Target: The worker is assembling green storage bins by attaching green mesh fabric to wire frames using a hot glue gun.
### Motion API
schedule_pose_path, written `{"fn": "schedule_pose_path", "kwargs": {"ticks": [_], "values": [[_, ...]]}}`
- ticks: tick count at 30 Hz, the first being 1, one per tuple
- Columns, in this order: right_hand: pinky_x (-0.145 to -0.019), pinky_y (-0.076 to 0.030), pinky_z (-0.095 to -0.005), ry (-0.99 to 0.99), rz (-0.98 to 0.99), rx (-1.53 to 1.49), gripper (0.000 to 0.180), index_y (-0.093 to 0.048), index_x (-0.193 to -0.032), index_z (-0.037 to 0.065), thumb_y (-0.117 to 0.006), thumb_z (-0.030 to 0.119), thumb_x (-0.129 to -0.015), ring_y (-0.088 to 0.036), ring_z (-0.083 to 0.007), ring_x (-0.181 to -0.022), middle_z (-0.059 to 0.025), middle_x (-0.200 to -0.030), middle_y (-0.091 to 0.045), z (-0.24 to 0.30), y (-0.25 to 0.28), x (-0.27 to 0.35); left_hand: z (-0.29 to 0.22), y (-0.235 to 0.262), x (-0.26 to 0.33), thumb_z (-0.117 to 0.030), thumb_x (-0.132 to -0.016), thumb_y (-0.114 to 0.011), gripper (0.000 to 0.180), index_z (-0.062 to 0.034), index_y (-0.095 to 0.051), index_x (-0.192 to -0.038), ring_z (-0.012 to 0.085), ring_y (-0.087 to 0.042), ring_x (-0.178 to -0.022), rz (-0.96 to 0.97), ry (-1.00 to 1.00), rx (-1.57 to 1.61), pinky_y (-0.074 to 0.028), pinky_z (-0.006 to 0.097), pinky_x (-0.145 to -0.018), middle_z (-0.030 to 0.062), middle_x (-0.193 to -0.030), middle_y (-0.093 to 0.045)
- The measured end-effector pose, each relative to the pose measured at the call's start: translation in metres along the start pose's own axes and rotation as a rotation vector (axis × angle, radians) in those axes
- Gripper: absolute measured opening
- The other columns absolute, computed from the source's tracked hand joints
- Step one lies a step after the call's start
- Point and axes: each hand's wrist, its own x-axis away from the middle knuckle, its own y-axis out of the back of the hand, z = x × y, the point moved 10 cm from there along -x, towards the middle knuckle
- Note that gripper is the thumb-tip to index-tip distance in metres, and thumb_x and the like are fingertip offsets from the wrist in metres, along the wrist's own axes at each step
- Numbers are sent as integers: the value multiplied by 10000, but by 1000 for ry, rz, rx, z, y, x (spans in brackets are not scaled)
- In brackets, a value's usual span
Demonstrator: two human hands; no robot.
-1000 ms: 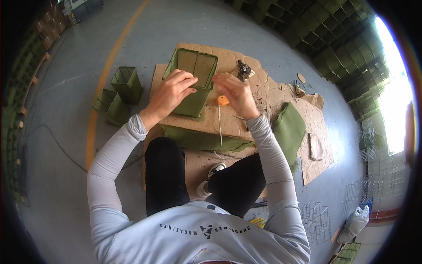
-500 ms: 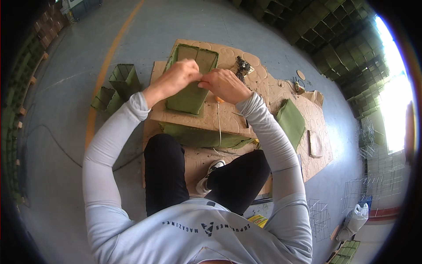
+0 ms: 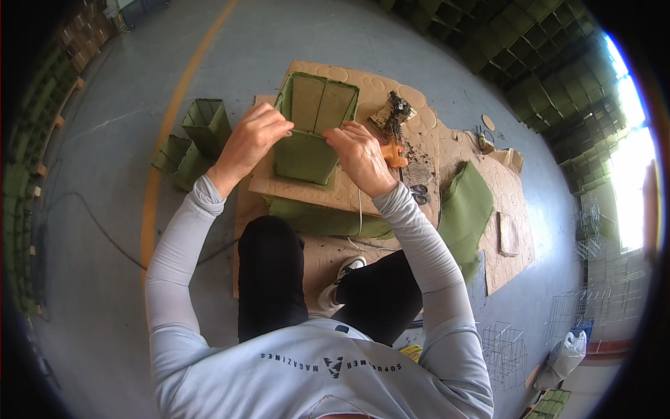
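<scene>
A green fabric-covered box [image 3: 304, 158] stands on a cardboard-topped block, its open top showing a brown base and a thin dividing line. At its near rim, left of the middle, my left hand [image 3: 252, 138] has thumb and fingers pressed together in a pinch. My right hand [image 3: 359, 155] is pinched too, a short way to the right along that rim. What the fingertips hold is too small to make out. Beside my right hand lies an orange glue gun [image 3: 396, 155] with a white cord; scissors [image 3: 419, 194] rest to its right.
A pad smeared with black residue [image 3: 395, 115] sits behind the glue gun. Green fabric [image 3: 466, 202] lies on cardboard at right. Two green boxes [image 3: 207, 124] stand on the floor at left. Wire frames [image 3: 504, 349] are at lower right; stacked green boxes [image 3: 530, 63] line the far right.
My hands, close together over the box before, have moved apart to either side along its near rim. The glue gun and scissors show more fully now. The whole view has shifted slightly.
</scene>
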Motion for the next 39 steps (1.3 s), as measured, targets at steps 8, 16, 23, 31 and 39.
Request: {"fn": "schedule_pose_path", "kwargs": {"ticks": [8, 16, 23, 31, 39], "values": [[-662, -514, -427, -191, 468, 46, 152, -654, -803, 51, -614, 170, -889, -653, -333, -687, -152, -689, -644, -24, -22, -20, 26, -37, -27, -187, -847, -667, 170, -39, -716, -778, 241, -563, -768, 485, 6, 134, -479, 365, -732, 70, -713, -620], [-691, -494, -419, -138, 5, 55, 137, -631, -897, 49, -619, 185, -888, -639, -307, -719, -128, -713, -631, 2, -6, -9, -31, 3, -28, -58, -762, -724, 244, 38, -669, -980, 263, -585, -851, 55, -74, 40, -502, 362, -750, 101, -872, -632], [-721, -482, -392, -84, -34, 53, 40, -588, -855, 49, -571, 56, -820, -614, -310, -695, -126, -701, -623, 14, -12, -1, -12, -31, -16, -63, -748, -731, 195, 30, -664, -906, 258, -581, -786, 186, -86, 96, -491, 378, -703, 101, -801, -604], [-631, -496, -399, -252, 503, -197, 210, -681, -1033, 19, -633, 151, -877, -638, -348, -679, -213, -755, -638, -27, -28, -29, 4, -50, -33, -109, -797, -701, 138, 9, -661, -854, 270, -572, -756, 345, -13, 215, -478, 386, -675, 104, -771, -592], [-698, -520, -322, -656, -366, -277, 264, -655, -1056, -21, -577, 206, -947, -686, -206, -760, -130, -823, -705, -97, 29, 40, -52, -54, -25, -34, -784, -695, 111, 16, -669, -880, 248, -592, -814, 118, 6, 87, -506, 358, -714, 94, -821, -621]]}}
